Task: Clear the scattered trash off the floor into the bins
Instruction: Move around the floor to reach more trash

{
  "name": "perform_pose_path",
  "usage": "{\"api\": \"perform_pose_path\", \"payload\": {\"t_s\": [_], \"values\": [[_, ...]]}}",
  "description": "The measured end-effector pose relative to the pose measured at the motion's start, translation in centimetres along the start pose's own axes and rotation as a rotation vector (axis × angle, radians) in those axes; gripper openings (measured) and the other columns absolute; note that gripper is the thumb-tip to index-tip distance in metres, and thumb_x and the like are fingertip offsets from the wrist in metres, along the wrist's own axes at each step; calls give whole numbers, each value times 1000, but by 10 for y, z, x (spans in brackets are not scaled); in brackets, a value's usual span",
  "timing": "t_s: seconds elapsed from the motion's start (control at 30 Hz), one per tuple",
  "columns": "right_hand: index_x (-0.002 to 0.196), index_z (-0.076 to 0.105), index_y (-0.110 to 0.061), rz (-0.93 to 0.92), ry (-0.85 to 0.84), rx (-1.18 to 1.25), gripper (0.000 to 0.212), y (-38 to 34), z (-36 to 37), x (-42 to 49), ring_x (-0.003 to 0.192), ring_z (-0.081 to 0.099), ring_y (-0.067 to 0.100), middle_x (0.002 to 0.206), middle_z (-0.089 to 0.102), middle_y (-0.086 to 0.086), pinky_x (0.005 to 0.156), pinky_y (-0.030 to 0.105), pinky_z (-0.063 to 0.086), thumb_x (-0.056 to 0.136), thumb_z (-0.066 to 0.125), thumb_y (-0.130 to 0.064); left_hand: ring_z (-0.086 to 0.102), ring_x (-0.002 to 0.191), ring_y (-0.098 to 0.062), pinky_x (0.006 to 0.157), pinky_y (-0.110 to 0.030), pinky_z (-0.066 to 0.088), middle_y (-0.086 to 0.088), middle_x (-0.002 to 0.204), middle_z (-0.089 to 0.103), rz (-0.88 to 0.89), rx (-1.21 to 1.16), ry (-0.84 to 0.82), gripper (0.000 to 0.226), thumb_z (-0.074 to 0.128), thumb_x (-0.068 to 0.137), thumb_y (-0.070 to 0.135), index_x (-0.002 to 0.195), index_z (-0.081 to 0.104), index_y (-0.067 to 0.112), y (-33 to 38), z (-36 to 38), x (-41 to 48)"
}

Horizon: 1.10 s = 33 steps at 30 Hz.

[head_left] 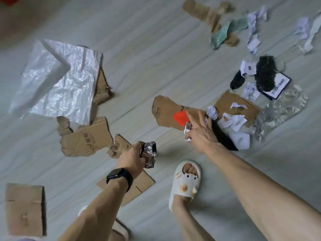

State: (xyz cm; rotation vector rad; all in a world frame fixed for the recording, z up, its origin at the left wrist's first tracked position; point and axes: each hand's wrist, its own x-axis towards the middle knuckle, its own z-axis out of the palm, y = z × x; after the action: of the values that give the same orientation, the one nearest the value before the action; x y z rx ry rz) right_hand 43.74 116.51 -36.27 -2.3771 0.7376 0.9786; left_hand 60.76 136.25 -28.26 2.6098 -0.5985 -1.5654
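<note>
Trash [241, 105] is strewn right across the floor [156, 66], all around me. My left hand [132, 156] is clenched round a crumpled foil wrapper [149, 153], with a black watch [119, 177] on that wrist. My right hand [201, 134] hangs over the mess, fingers splayed. Thumb and one finger nip a small silver wrapper [188, 130], and the forefinger reaches toward a red scrap [180, 117] on a torn cardboard piece [165, 110]. Under that hand lies something black [225, 141], cloth perhaps, hard to tell, touching crumpled white papers [232, 124]. Just past those, clear crinkled plastic [281, 108]. Between my arms, my foot in a white slipper [185, 181]. Off left, printed cardboard [86, 138], and beyond it a big white plastic sheet [57, 80].
</note>
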Motion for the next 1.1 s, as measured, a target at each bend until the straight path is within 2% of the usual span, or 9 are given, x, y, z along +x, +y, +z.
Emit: {"api": "perform_pose_path", "payload": {"t_s": [0.07,0.17,0.23,0.3,0.47,0.63,0.73,0.9,1.1], "values": [[98,74,-37,-17,-2,-48,17,9,13,17,147,-5,44,165,-10,-2,115,64,10,85,70,-27,63,88,-26,75,-32,52,-4,104,68,17,-22,-14,37,57,87,14,121,56,27,0,26,11],[121,66,-21,-17,-31,-48,35,5,32,24,148,7,38,160,-13,-12,115,53,27,90,60,-8,62,88,-24,79,-37,55,-2,101,68,5,-85,19,35,57,87,15,120,56,27,-4,52,18],[139,51,-17,-25,50,-44,43,-1,38,20,136,31,33,154,14,-3,104,48,41,97,49,-10,62,87,-23,79,-38,55,-1,100,67,6,-130,44,34,58,86,15,118,57,26,-14,58,16],[136,54,-14,-31,118,-116,42,-6,39,10,119,47,34,136,47,7,93,44,47,95,44,-7,61,84,-22,77,-38,55,1,97,65,-4,-149,61,30,58,86,14,114,57,24,-23,56,9],[111,72,-8,19,254,190,34,-53,11,-50,99,63,37,109,68,13,90,41,52,85,56,5,63,86,-23,75,-37,57,-2,102,68,-92,-214,135,40,62,87,15,126,55,24,-64,24,-50],[99,78,-15,-44,364,507,17,-150,-63,-138,79,60,19,91,69,1,70,16,36,85,73,-8,65,93,-27,79,-41,57,-5,107,70,-187,-374,219,40,68,85,22,122,56,26,-114,-20,-143],[95,76,-24,-72,365,575,9,-220,-91,-178,76,56,10,88,69,-8,64,12,36,87,73,-22,65,97,-29,79,-38,55,-5,109,71,-215,-417,279,40,66,86,24,125,55,24,-158,-41,-190],[103,69,-32,-64,302,650,18,-338,-74,-213,86,63,9,88,70,-14,75,28,48,85,72,-31,64,99,-30,74,-32,48,-4,105,71,-266,-574,438,36,62,84,19,120,59,22,-248,-58,-256],[113,62,-29,-133,144,763,37,-538,12,-271,90,67,7,98,72,-10,86,33,53,80,79,-32,62,99,-32,76,-33,43,-10,103,70,-469,-842,778,40,68,80,21,118,59,19,-424,-48,-371]]}}
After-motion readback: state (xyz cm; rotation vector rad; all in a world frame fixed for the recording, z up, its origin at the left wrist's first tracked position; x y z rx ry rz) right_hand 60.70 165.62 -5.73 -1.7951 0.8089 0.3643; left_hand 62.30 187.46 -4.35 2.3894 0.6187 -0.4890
